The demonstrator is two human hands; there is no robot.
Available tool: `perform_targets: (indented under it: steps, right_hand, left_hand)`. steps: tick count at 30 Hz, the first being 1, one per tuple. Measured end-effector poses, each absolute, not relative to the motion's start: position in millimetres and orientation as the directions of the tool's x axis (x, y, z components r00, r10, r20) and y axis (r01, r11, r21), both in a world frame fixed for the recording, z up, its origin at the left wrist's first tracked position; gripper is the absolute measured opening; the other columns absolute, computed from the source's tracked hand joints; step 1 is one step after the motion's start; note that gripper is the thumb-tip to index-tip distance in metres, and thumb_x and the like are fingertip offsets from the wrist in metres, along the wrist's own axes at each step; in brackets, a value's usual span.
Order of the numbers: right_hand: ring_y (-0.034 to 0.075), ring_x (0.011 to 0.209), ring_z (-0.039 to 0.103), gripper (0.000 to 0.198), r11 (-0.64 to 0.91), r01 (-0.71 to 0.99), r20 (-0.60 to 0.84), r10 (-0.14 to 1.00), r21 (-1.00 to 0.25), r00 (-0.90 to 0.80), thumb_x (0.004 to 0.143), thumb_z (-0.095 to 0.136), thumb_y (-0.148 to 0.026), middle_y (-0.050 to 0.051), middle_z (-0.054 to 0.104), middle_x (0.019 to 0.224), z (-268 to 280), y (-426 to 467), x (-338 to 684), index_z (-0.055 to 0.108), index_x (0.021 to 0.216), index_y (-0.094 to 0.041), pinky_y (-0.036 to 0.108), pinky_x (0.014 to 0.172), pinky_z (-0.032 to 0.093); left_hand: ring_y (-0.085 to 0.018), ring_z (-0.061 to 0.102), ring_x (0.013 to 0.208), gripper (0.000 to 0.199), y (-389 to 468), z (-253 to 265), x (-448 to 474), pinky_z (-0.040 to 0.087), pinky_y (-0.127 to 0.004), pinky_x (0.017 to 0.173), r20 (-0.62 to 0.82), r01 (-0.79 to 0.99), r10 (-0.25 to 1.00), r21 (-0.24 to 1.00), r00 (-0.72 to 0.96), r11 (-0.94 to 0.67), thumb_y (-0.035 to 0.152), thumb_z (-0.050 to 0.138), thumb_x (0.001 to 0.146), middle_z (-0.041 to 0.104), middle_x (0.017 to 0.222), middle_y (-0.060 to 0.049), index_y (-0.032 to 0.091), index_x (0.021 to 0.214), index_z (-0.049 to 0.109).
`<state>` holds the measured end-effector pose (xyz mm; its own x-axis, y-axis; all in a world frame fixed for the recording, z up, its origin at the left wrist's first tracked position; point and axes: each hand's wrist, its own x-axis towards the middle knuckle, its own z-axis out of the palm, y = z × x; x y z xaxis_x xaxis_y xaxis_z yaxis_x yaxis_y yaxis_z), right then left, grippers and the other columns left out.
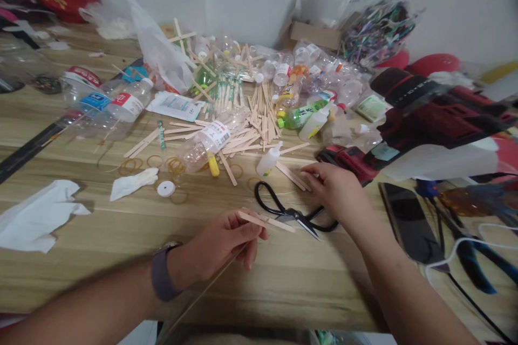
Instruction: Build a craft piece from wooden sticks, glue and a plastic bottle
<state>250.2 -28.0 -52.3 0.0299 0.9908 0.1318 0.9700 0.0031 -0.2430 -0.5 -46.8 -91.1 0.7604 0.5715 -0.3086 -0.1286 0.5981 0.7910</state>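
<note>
In my left hand point(224, 240), thumb and fingers are closed on flat wooden craft sticks point(281, 225) that overlap end to end. A long thin stick point(202, 294) runs from under that hand toward the table's front edge. My right hand point(334, 188) has its bent fingertips at the ends of loose craft sticks point(288, 175) on the table, apparently pinching one; the grip is partly hidden. Black-handled scissors point(297, 214) lie with blades parted, between the hands and partly behind my right forearm. A small white glue bottle point(269, 160) stands just beyond them.
Plastic bottles point(210, 137), rubber bands point(176, 164) and a pile of craft sticks point(246, 140) spread across the back. A red-black power drill point(413, 113) is at right, near a phone point(410, 221) and blue-handled pliers point(475, 259). White tissue point(40, 215) lies left.
</note>
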Motion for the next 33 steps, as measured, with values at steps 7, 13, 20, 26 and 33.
perform_targets:
  steps: [7, 13, 20, 26, 33]
  right_hand:
    - [0.023, 0.067, 0.065, 0.023, -0.024, 1.0, -0.039, 0.999, -0.017, 0.023, 0.093, 0.048, -0.016, 0.016, 0.07, 0.085, -73, -20, 227, 0.067, 0.082, -0.012, 0.03, 0.054, 0.036]
    - [0.023, 0.071, 0.065, 0.022, -0.003, 1.0, -0.069, 0.998, 0.026, 0.005, 0.094, 0.044, -0.011, 0.017, 0.067, 0.096, -65, -30, 220, 0.066, 0.096, -0.011, 0.031, 0.054, 0.034]
    - [0.022, 0.087, 0.066, 0.016, 0.23, 0.941, -0.205, 0.937, -0.249, -0.283, 0.096, 0.054, -0.029, 0.005, 0.066, 0.095, -52, -66, 201, 0.069, 0.095, -0.023, 0.029, 0.064, 0.041]
    - [0.023, 0.084, 0.064, 0.007, 0.223, 0.933, -0.195, 0.939, -0.281, -0.283, 0.09, 0.061, -0.019, 0.009, 0.063, 0.095, -70, -72, 192, 0.067, 0.089, -0.017, 0.03, 0.065, 0.044]
    - [0.017, 0.067, 0.059, 0.009, 0.25, 0.764, 0.036, 0.958, -0.595, -0.285, 0.094, 0.052, -0.021, 0.002, 0.063, 0.073, -71, -73, 198, 0.055, 0.085, -0.02, 0.027, 0.061, 0.043]
  left_hand:
    - [-0.007, 0.039, 0.037, 0.042, -47, -89, 0, 0.024, -0.023, 0.044, -0.264, -0.171, 0.579, 0.79, 0.771, 0.589, 0.056, 0.072, 0.077, 0.052, 0.044, 0.006, 0.017, 0.074, 0.059]
    - [-0.007, 0.039, 0.036, 0.035, -45, -87, -3, 0.024, -0.021, 0.042, -0.222, -0.211, 0.55, 0.76, 0.805, 0.614, 0.05, 0.072, 0.079, 0.054, 0.044, 0.006, 0.016, 0.075, 0.061]
    - [-0.006, 0.036, 0.039, 0.033, -33, -82, -9, 0.024, -0.02, 0.043, -0.187, -0.293, 0.641, 0.771, 0.745, 0.566, 0.046, 0.067, 0.085, 0.051, 0.043, 0.005, 0.017, 0.072, 0.059]
    - [-0.006, 0.038, 0.041, 0.036, -45, -67, -10, 0.026, -0.02, 0.045, -0.238, -0.247, 0.656, 0.792, 0.717, 0.558, 0.048, 0.068, 0.084, 0.052, 0.044, 0.005, 0.016, 0.071, 0.058]
    - [-0.007, 0.035, 0.041, 0.039, -85, -41, -31, 0.023, -0.02, 0.043, -0.475, -0.052, 0.655, 0.786, 0.588, 0.616, 0.056, 0.063, 0.084, 0.053, 0.045, 0.005, 0.019, 0.074, 0.054]
